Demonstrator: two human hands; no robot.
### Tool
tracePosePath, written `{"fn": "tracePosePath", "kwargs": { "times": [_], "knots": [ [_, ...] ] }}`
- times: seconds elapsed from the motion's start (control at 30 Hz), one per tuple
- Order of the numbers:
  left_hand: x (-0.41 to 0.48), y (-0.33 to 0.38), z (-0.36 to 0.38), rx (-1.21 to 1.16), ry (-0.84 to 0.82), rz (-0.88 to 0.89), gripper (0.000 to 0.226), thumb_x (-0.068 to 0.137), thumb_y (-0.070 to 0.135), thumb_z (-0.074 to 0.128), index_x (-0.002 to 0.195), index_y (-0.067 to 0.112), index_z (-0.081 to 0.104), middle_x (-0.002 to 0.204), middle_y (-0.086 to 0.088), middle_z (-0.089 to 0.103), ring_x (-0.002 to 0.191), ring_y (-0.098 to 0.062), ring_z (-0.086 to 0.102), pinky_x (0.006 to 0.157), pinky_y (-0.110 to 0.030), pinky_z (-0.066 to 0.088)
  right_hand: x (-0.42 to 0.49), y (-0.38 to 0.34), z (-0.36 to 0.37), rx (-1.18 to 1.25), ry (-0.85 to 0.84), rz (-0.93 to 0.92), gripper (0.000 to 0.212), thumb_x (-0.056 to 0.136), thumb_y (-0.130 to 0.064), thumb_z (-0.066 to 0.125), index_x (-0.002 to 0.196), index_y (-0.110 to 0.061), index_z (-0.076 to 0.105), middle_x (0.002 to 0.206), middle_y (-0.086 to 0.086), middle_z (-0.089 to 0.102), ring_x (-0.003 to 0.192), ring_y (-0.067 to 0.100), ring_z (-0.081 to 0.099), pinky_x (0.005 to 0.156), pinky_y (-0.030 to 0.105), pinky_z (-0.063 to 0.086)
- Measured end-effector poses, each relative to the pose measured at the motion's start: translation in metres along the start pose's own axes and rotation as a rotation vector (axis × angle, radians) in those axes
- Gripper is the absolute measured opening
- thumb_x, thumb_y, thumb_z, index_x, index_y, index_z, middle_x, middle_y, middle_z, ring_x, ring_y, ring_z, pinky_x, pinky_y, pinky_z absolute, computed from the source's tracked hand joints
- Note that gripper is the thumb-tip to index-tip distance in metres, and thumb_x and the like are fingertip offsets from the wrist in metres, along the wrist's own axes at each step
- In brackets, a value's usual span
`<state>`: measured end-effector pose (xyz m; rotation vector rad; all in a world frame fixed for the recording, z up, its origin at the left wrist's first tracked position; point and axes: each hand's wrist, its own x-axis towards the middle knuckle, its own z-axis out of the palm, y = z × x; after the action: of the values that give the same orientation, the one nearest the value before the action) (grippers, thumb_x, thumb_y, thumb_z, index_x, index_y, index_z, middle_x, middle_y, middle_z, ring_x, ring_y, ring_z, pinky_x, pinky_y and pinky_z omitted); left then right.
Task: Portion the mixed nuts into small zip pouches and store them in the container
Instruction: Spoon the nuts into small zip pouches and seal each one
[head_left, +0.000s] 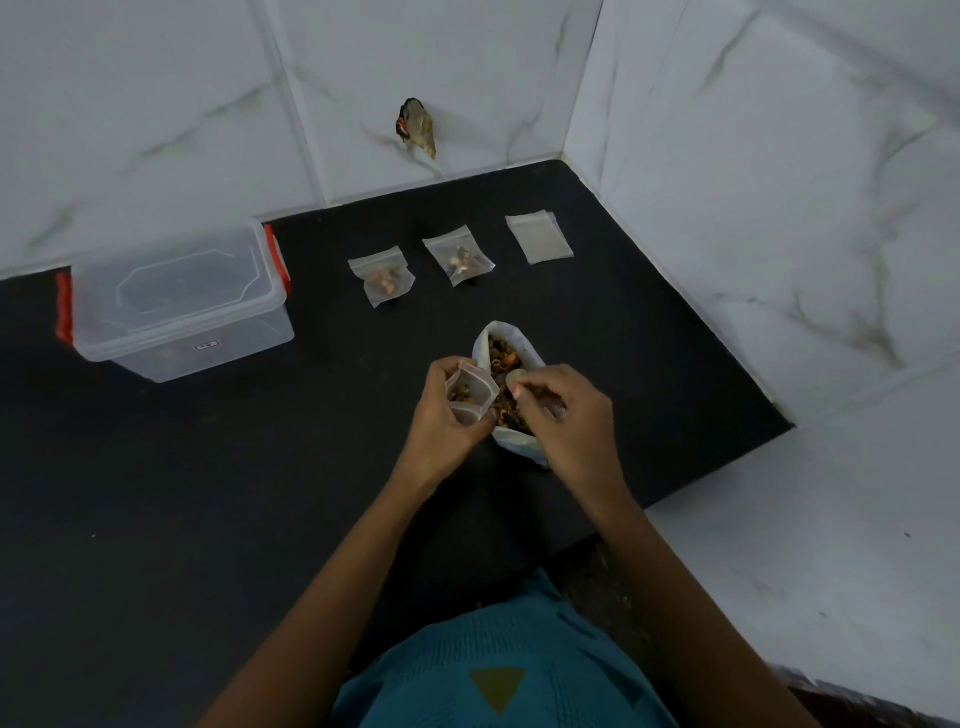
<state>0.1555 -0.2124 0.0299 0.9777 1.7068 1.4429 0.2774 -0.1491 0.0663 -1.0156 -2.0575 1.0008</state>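
A white bag of mixed nuts (506, 358) stands open on the black counter. My left hand (441, 415) grips a small zip pouch (470, 392) with some nuts inside, its mouth held open beside the bag. My right hand (563, 410) hovers over the bag with fingertips pinched together, apparently on a nut. Behind the bag lie two filled pouches (383, 280) (460, 256) and one empty pouch (540, 236). The clear plastic container (179, 306) with red clips and its lid on sits at the left.
The black counter (208, 493) ends at a marble-tiled wall behind and a tiled corner wall on the right. A small brown object (417, 127) hangs on the back wall. My teal shirt fills the bottom of the view.
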Motion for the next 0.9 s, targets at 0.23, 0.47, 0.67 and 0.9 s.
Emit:
{"fn": "tracePosePath", "kwargs": {
  "times": [0.23, 0.47, 0.67, 0.9],
  "knots": [
    [0.001, 0.008, -0.004, 0.058, -0.080, 0.021, 0.063, 0.063, 0.034, 0.073, 0.110, 0.033, 0.031, 0.116, -0.001, 0.045, 0.105, -0.014, 0.052, 0.081, -0.026, 0.050, 0.001, -0.019, 0.003, -0.303, -0.259, -0.117, 0.022, 0.086, -0.021, 0.063, 0.105, -0.010, 0.067, 0.114, 0.000, 0.043, 0.093, -0.004, 0.038, 0.079, 0.005, 0.037],
    [-0.001, 0.030, -0.033, -0.090, -0.153, 0.028, 0.033, 0.081, 0.001, 0.062, 0.105, 0.023, 0.055, 0.108, 0.011, 0.058, 0.101, 0.005, 0.058, 0.083, -0.014, 0.049, 0.020, -0.009, -0.017, -0.179, -0.185, -0.113, 0.010, 0.083, -0.001, 0.062, 0.092, -0.002, 0.068, 0.112, -0.003, 0.046, 0.092, -0.009, 0.046, 0.084, -0.004, 0.033],
    [0.004, 0.039, -0.035, -0.076, 0.050, 0.100, 0.020, 0.089, 0.002, 0.052, 0.085, 0.020, 0.060, 0.089, 0.006, 0.062, 0.083, 0.006, 0.061, 0.073, -0.010, 0.048, 0.031, -0.012, -0.027, -0.116, -0.331, -0.211, 0.009, 0.080, -0.001, 0.066, 0.088, -0.003, 0.068, 0.112, 0.000, 0.051, 0.099, -0.002, 0.051, 0.088, 0.005, 0.041],
    [0.006, 0.047, -0.026, -0.147, 0.102, 0.102, 0.017, 0.089, 0.004, 0.054, 0.084, 0.018, 0.061, 0.083, 0.003, 0.064, 0.078, 0.002, 0.064, 0.069, -0.011, 0.049, 0.031, -0.026, -0.019, -0.020, -0.108, -0.081, 0.017, 0.076, -0.003, 0.070, 0.083, -0.012, 0.058, 0.094, -0.007, 0.053, 0.084, -0.004, 0.056, 0.073, 0.010, 0.049]
  ]
}}
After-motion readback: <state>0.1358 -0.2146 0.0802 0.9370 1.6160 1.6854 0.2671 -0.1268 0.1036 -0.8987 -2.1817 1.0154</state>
